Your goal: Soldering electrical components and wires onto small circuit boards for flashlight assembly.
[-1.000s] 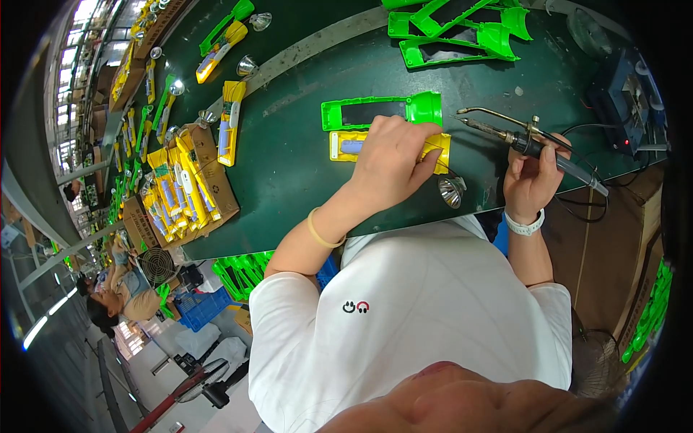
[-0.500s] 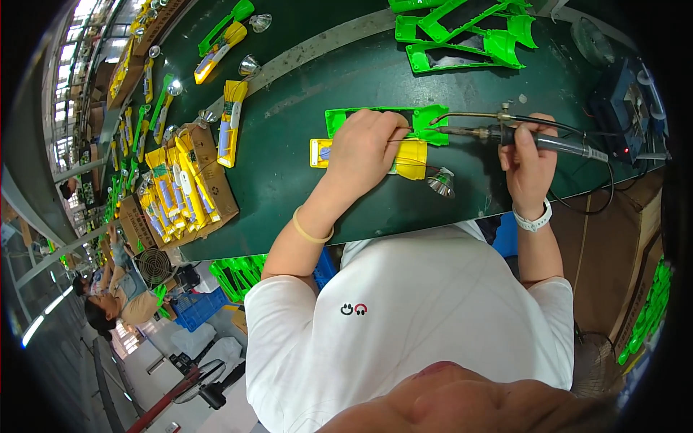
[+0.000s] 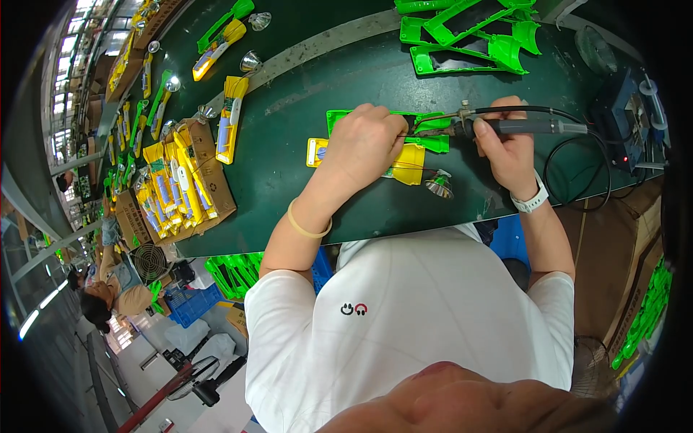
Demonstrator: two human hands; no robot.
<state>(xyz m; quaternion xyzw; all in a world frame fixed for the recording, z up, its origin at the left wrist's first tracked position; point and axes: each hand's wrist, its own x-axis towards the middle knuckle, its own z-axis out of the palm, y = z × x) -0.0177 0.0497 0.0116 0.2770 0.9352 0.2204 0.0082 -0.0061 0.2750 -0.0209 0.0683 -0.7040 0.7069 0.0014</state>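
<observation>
My right hand (image 3: 508, 148) grips a soldering iron (image 3: 523, 127) with a dark handle and a thin metal feed tube fixed along it. Its tip points left, over the end of a green plastic casing half (image 3: 435, 144). My left hand (image 3: 368, 141) rests across that casing and a yellow casing half (image 3: 410, 166) lying nearer to me. The left fingertips are pinched together close to the iron's tip; what they hold is hidden. By a thin wire, a shiny cone-shaped reflector (image 3: 439, 187) lies at the yellow half's right end.
A cardboard box (image 3: 216, 177) of yellow casings stands at the left. Several green casing halves (image 3: 469, 61) lie at the back. A dark soldering station (image 3: 619, 119) sits at the right, its cable (image 3: 608, 169) looping on the bench. A person (image 3: 119, 289) is at far left.
The soldering iron and my right hand have moved left, bringing the tip closer to my left fingers. The left hand stays over the casings, nearly unmoved.
</observation>
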